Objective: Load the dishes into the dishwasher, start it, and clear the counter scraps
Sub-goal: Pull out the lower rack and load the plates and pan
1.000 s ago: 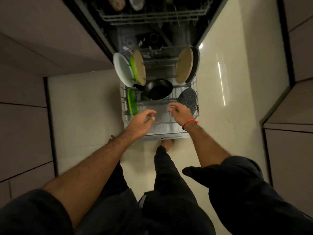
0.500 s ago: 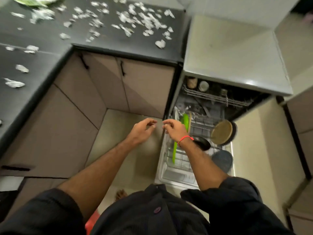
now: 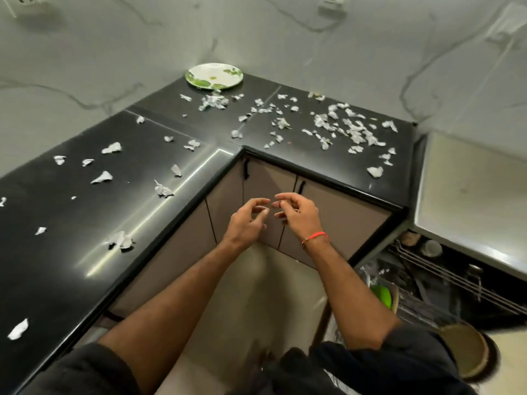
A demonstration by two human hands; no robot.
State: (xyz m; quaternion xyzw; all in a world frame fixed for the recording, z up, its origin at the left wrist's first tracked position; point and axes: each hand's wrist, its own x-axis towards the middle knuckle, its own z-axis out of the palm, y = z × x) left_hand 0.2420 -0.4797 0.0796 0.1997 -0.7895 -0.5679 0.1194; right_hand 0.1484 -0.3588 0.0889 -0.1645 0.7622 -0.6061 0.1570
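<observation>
My left hand (image 3: 247, 220) and my right hand (image 3: 296, 213) hang side by side in front of the corner cabinet doors, fingers loosely curled, holding nothing. A white plate with green patches (image 3: 214, 75) lies at the back corner of the black L-shaped counter (image 3: 85, 252). Several torn pale scraps (image 3: 350, 129) are strewn over both arms of the counter. At the lower right the open dishwasher (image 3: 433, 283) shows its racks, with a green plate (image 3: 382, 295) and a tan round plate (image 3: 464, 352) standing in the lower rack.
Beige cabinet doors (image 3: 268, 183) with dark handles fill the corner under the counter. A grey worktop (image 3: 470, 189) sits over the dishwasher at the right. Marble-look wall (image 3: 256, 29) with sockets rises behind. Cream floor (image 3: 256, 295) lies below my arms.
My view has swung up and left from the dishwasher rack to the counter corner. Both hands have left the rack and risen in front of the cabinets, still holding nothing.
</observation>
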